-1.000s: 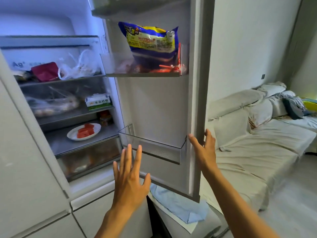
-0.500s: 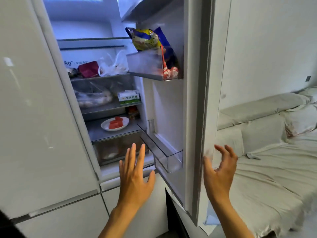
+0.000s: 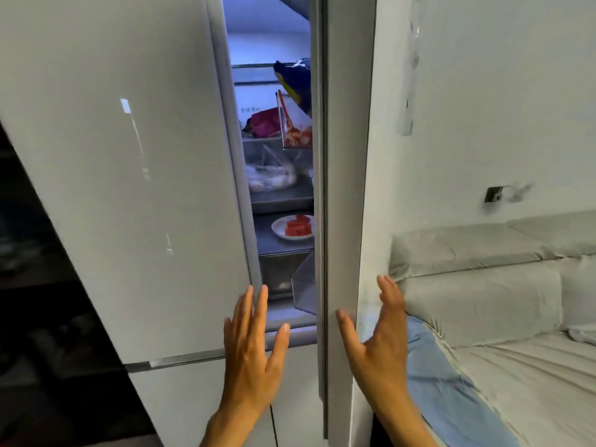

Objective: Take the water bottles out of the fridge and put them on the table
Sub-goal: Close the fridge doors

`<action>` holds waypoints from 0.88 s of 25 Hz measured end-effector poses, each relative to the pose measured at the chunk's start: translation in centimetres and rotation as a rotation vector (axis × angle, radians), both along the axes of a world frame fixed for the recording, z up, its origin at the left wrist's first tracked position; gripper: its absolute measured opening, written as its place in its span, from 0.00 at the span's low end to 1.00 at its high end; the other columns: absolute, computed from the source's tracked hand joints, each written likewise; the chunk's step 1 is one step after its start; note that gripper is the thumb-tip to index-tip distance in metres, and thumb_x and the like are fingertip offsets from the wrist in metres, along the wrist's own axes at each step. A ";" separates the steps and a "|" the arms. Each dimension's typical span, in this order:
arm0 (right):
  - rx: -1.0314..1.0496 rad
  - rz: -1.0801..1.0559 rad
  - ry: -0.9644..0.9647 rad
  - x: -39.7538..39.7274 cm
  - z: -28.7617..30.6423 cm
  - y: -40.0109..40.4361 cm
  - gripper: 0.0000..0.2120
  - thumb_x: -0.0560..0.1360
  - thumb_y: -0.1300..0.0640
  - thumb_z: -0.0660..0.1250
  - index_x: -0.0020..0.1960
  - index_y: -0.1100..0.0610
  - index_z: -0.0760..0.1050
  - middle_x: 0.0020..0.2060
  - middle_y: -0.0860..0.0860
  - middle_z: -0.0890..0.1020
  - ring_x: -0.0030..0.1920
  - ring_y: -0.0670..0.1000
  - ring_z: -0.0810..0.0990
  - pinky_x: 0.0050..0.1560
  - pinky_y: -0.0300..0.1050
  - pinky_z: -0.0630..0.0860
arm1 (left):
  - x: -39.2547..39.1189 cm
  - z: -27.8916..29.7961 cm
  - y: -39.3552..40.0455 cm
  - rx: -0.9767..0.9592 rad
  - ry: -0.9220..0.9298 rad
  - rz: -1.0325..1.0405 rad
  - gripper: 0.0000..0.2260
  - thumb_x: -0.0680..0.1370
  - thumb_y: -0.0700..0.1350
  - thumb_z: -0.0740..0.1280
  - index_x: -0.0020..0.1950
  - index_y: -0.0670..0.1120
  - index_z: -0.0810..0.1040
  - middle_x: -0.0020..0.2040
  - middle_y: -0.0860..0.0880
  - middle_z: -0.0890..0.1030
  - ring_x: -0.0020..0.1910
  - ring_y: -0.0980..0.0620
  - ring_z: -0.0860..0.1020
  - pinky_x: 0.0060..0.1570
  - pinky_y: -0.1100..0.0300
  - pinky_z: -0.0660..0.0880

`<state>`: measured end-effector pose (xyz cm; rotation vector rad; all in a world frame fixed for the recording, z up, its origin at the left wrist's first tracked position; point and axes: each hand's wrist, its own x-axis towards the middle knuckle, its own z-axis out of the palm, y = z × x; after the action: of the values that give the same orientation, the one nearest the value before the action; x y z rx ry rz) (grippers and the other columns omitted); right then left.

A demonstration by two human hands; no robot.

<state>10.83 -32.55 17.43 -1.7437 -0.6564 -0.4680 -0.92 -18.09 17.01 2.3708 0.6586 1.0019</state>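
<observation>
The fridge [image 3: 277, 188] stands ahead with its right door [image 3: 342, 188] edge-on to the camera, leaving a narrow lit gap beside the shut left door [image 3: 129, 188]. The left hand [image 3: 253, 353] is raised in front of the gap's lower end, fingers spread and holding nothing. The right hand [image 3: 377, 346] is splayed wide at the right door's outer face, thumb by its edge, gripping nothing; contact is unclear. Above the hands, the gap shows a white plate [image 3: 290, 228] of red pieces, a clear bag [image 3: 269, 179] and a blue packet [image 3: 295, 82]. No water bottles show in the gap. A sofa [image 3: 500, 301] lies to the right.
</observation>
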 end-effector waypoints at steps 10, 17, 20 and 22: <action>-0.399 -0.033 -0.137 1.8 0.2 18.9 0.41 0.73 0.37 0.63 0.77 0.41 0.43 0.80 0.48 0.47 0.77 0.57 0.57 0.70 0.58 0.64 | -3.2 -0.6 17.6 0.048 0.104 0.083 0.29 0.72 0.71 0.42 0.72 0.69 0.37 0.78 0.58 0.41 0.76 0.57 0.40 0.73 0.52 0.38; -0.836 0.075 -0.231 6.5 1.3 26.1 0.41 0.77 0.46 0.65 0.79 0.47 0.41 0.76 0.48 0.34 0.79 0.57 0.47 0.72 0.54 0.64 | -3.0 -0.3 22.7 0.071 0.108 0.116 0.29 0.72 0.72 0.38 0.71 0.71 0.33 0.77 0.61 0.37 0.77 0.57 0.39 0.75 0.50 0.39; -0.935 0.064 -0.255 8.1 1.2 27.4 0.44 0.76 0.47 0.65 0.79 0.49 0.38 0.73 0.48 0.28 0.79 0.58 0.44 0.74 0.55 0.59 | -2.5 -0.3 23.4 0.074 0.125 0.124 0.28 0.72 0.72 0.37 0.70 0.71 0.32 0.78 0.60 0.38 0.78 0.56 0.41 0.75 0.49 0.41; -0.983 0.049 -0.265 8.8 1.0 27.6 0.45 0.75 0.49 0.65 0.78 0.48 0.34 0.73 0.48 0.26 0.79 0.59 0.42 0.74 0.58 0.57 | -1.8 -0.2 23.8 0.064 0.140 0.151 0.29 0.71 0.72 0.37 0.70 0.71 0.31 0.77 0.60 0.37 0.77 0.56 0.40 0.75 0.49 0.41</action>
<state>19.60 -4.92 18.46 -2.5930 -1.2527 -0.3601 -2.73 5.67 16.78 2.4953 0.8809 0.9368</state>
